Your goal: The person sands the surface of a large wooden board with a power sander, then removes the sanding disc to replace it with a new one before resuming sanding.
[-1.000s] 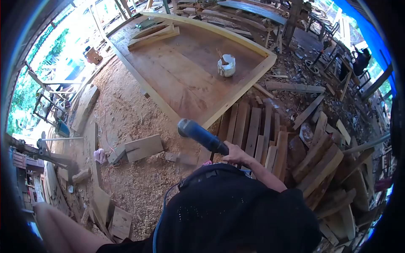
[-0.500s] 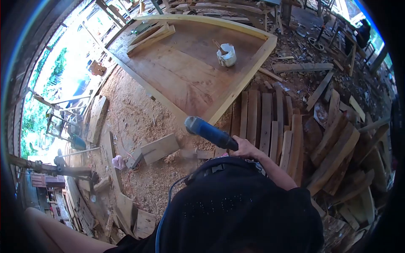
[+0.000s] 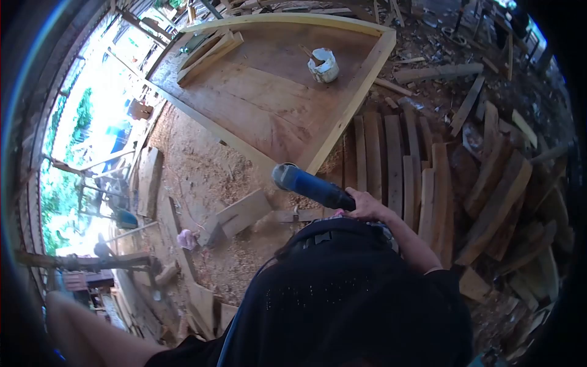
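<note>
My right hand (image 3: 365, 205) is wrapped around the rear of a blue angle grinder (image 3: 315, 188), held out in front of my body. The grinder's head overlaps the near corner of a large wooden frame (image 3: 351, 110) with a brown panel inside it. My left hand is out of sight; only a bare bent limb (image 3: 101, 330) shows at the lower left. A blue cord (image 3: 229, 336) runs down along the left side of my black shirt.
On the panel stand a white tub (image 3: 323, 66) with a stick in it and several wood strips (image 3: 211, 56). A row of planks (image 3: 391, 159) lies right of the frame, beside heaped timber (image 3: 498, 208). Sawdust and a loose board (image 3: 244, 213) cover the ground at left.
The view has shifted and turned slightly, so the frame sits a little farther left and higher. My right hand still grips the grinder, whose head stays at the near corner.
</note>
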Available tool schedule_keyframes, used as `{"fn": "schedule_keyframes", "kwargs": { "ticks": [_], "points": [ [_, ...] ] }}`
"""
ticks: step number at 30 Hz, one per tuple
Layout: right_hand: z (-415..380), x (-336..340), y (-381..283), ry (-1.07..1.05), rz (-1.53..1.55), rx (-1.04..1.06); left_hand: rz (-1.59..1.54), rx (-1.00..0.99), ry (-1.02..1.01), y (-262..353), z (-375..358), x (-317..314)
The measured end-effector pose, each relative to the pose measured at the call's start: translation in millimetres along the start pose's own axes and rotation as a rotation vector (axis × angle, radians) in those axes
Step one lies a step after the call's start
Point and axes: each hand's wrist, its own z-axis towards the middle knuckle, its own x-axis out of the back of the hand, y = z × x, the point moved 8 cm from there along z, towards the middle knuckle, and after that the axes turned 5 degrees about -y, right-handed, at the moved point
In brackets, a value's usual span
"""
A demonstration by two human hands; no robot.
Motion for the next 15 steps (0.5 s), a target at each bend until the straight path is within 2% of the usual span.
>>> {"fn": "schedule_keyframes", "kwargs": {
  "ticks": [1,3,4,5,8,9,10,11,13,15],
  "points": [
    [-1.0,1.4,-6.5,0.013,0.034,0.006,0.022,-0.028,-0.016,7.9,9.8,4.4],
    [-11.4,1.3,-8.4,-0.091,0.126,-0.096,0.057,-0.104,-0.092,23.7,44.2,9.2],
    [-5.9,-3.2,2.5,-0.041,0.118,-0.013,0.065,-0.150,-0.142,29.9,67.1,7.4],
    [-3.5,-4.5,13.1,0.005,0.169,-0.028,0.065,-0.203,-0.194,35.1,92.5,3.1],
    [-14.6,-6.2,4.9,0.000,0.203,0.022,0.012,-0.352,-0.322,45.1,154.9,-30.3],
    [-14.9,-3.8,8.7,0.035,0.228,-0.005,-0.014,-0.397,-0.351,46.3,169.7,-42.6],
    [-13.9,-9.4,12.2,-0.016,0.241,-0.022,-0.041,-0.433,-0.372,56.0,184.0,-56.9],
    [-14.1,-15.8,13.5,-0.076,0.250,-0.037,-0.193,-0.348,-0.534,44.7,198.0,-98.3],
    [-21.2,-14.1,12.0,-0.078,0.262,-0.080,-0.134,-0.068,-0.759,-7.4,194.1,-136.2],
    [-16.3,-12.5,11.4,0.079,0.224,0.054,-0.309,0.155,-0.786,-75.5,179.0,-146.2]
  ]
}}
